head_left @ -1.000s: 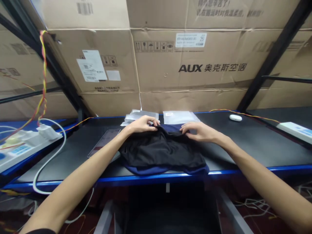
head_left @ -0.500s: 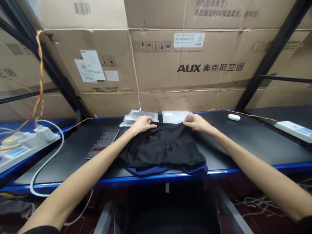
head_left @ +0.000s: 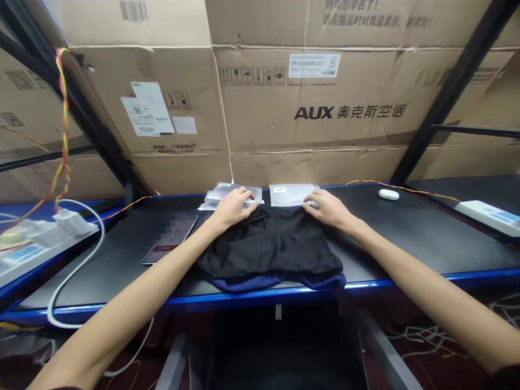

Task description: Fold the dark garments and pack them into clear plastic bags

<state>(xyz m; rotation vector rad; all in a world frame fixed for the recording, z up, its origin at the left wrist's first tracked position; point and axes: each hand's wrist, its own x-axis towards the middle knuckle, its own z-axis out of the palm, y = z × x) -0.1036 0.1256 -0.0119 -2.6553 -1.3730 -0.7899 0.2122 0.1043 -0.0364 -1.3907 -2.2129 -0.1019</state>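
A black cloth garment [head_left: 280, 246] lies spread on the dark table, with dark blue fabric [head_left: 252, 283] showing under its front edge. At its back left corner, my left hand [head_left: 236, 207] rests on the cloth with fingers apart. My right hand [head_left: 327, 208] touches the back right corner, its fingers also apart and curved down. Translucent plastic packets [head_left: 217, 195] lie behind my left hand, and another pale packet [head_left: 290, 194] with a small label is beside my right fingertips.
A phone [head_left: 170, 241] lies left of the cloth. Power strips [head_left: 36, 246] with a white cable sit far left, another [head_left: 491, 214] far right. A small white case [head_left: 389, 194] is at the back right. Large cardboard [head_left: 252, 119] stands behind the table [head_left: 406, 238].
Both hands have loosened from their pinch on the garment's back edge, and their fingers have spread. The back edge lies lower and flatter, while the rest of the cloth looks nearly unchanged.
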